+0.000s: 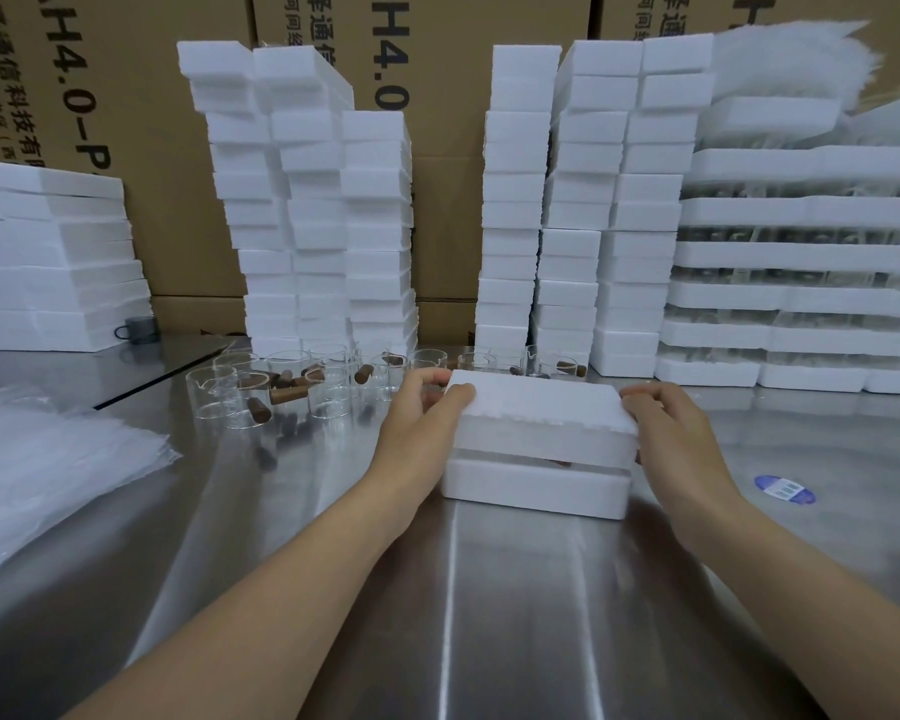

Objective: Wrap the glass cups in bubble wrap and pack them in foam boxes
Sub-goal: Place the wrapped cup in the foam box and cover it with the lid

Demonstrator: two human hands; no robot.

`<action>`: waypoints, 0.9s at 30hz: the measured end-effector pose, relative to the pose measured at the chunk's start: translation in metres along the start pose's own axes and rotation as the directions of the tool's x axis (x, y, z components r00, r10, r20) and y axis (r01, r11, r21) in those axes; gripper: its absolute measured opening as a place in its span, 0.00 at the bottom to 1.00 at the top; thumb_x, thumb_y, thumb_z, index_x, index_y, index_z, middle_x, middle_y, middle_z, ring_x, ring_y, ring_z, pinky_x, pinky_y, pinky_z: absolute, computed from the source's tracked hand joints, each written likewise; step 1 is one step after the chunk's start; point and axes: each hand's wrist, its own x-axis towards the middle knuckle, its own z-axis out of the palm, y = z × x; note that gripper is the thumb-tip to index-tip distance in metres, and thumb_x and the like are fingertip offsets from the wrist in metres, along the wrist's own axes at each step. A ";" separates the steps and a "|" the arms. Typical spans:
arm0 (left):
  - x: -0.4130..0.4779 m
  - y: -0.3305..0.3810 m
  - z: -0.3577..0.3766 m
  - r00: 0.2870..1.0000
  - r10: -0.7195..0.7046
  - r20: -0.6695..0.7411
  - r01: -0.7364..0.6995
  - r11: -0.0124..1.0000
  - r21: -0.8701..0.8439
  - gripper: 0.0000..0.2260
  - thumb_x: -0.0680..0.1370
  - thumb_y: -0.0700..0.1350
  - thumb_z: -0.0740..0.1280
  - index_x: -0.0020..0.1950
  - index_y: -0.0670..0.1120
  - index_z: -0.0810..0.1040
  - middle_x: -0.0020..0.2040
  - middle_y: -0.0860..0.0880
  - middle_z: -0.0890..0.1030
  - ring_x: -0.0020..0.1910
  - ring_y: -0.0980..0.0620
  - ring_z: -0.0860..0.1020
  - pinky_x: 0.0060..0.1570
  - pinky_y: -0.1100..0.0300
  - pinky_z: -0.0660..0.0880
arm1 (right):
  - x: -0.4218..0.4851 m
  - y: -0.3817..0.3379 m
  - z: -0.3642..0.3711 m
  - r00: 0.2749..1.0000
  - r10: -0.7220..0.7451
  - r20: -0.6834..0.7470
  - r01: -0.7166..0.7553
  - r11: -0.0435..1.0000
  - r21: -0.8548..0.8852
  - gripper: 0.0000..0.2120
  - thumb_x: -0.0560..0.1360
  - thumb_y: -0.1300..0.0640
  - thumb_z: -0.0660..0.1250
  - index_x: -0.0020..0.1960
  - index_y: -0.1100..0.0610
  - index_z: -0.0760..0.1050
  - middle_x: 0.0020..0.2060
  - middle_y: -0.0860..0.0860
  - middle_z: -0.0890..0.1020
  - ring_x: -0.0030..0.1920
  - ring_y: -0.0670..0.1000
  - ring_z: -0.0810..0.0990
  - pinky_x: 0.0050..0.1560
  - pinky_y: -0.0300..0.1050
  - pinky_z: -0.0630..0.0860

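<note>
Your left hand (422,423) and right hand (671,433) grip the ends of a white foam lid (541,413), fingers curled over its top edge. You hold it just over the matching box (536,491) at mid-table (489,615). A dark gap shows between them; a brown bit inside may be a cup handle. Clear glass cups (281,392) with brown handles crowd the far left. Foam stacks (323,210) and cartons (152,122) rise behind, with bubble wrap (48,459) at near left. Lid and box lie roughly level, long axis left to right.
</note>
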 end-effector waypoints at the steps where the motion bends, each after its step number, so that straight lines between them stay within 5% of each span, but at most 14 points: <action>1: 0.000 0.000 0.000 1.000 0.000 0.003 0.000 1.000 0.005 0.07 0.82 0.53 0.71 0.59 0.60 0.79 0.60 0.49 0.82 0.60 0.49 0.81 0.57 0.53 0.74 | 0.000 0.000 0.000 1.000 0.002 -0.006 -0.002 1.000 0.000 0.08 0.82 0.52 0.61 0.53 0.49 0.80 0.50 0.48 0.82 0.47 0.49 0.78 0.52 0.50 0.74; 9: 0.001 -0.002 0.001 0.999 0.009 0.033 -0.010 1.000 0.004 0.08 0.81 0.55 0.71 0.59 0.60 0.78 0.60 0.51 0.81 0.61 0.50 0.80 0.63 0.51 0.75 | 0.001 0.000 -0.001 0.999 0.033 -0.011 -0.032 0.998 0.050 0.09 0.80 0.51 0.61 0.50 0.44 0.80 0.46 0.44 0.81 0.45 0.50 0.78 0.52 0.53 0.76; 16: 0.001 -0.005 0.001 0.999 -0.005 0.047 0.004 0.999 0.041 0.14 0.83 0.50 0.68 0.68 0.62 0.76 0.60 0.53 0.79 0.59 0.52 0.79 0.57 0.54 0.74 | 0.002 0.003 0.001 1.000 0.025 0.009 -0.026 0.999 0.040 0.09 0.81 0.51 0.61 0.50 0.43 0.80 0.50 0.46 0.81 0.46 0.48 0.78 0.48 0.49 0.74; 27: 0.003 -0.008 0.000 0.987 -0.007 0.160 -0.011 0.994 0.112 0.20 0.86 0.50 0.61 0.78 0.61 0.74 0.74 0.59 0.73 0.73 0.57 0.69 0.70 0.58 0.63 | 0.005 0.007 -0.001 0.998 0.020 0.061 -0.021 1.000 0.012 0.14 0.81 0.53 0.59 0.50 0.41 0.82 0.50 0.41 0.80 0.45 0.46 0.75 0.46 0.46 0.70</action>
